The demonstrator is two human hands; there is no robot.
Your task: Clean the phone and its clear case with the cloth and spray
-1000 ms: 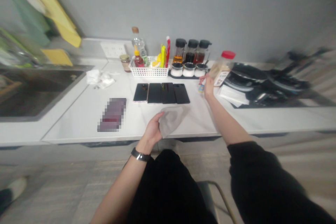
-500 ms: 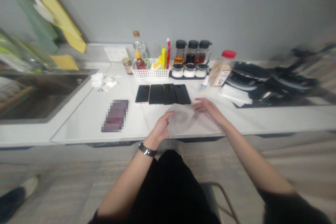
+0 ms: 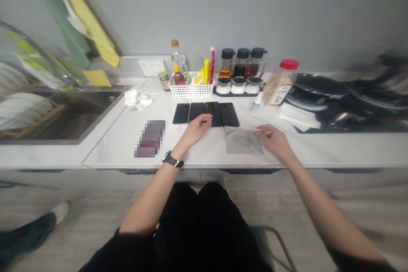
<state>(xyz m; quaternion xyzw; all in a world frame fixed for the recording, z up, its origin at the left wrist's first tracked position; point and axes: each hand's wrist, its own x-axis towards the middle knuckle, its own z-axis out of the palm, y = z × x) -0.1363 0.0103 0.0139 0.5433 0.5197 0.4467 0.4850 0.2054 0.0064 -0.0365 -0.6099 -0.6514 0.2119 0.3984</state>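
Several dark phones (image 3: 181, 114) lie side by side on the white counter. My left hand (image 3: 199, 127) is over the lower edge of the middle ones, its fingers bent; whether it grips anything is hidden. A thin greyish translucent sheet (image 3: 242, 142) lies nearly flat on the counter in front of the phones. My right hand (image 3: 270, 138) pinches the sheet's right edge between thumb and fingers. A blurred-out purple rectangular item (image 3: 150, 139) lies to the left of my left hand.
Behind the phones stand a white basket (image 3: 191, 89) with bottles, a rack of seasoning jars (image 3: 238, 86) and a red-lidded container (image 3: 280, 83). A small glue-like bottle (image 3: 255, 104), crumpled tissues (image 3: 138, 99), pans (image 3: 321, 87) and a sink (image 3: 63, 129) are around. A person's shoe (image 3: 60, 212) shows lower left.
My left hand has let go of the sheet and moved up to the phones. The sheet has come down onto the counter, with my right hand at its edge. The view has shifted slightly left.
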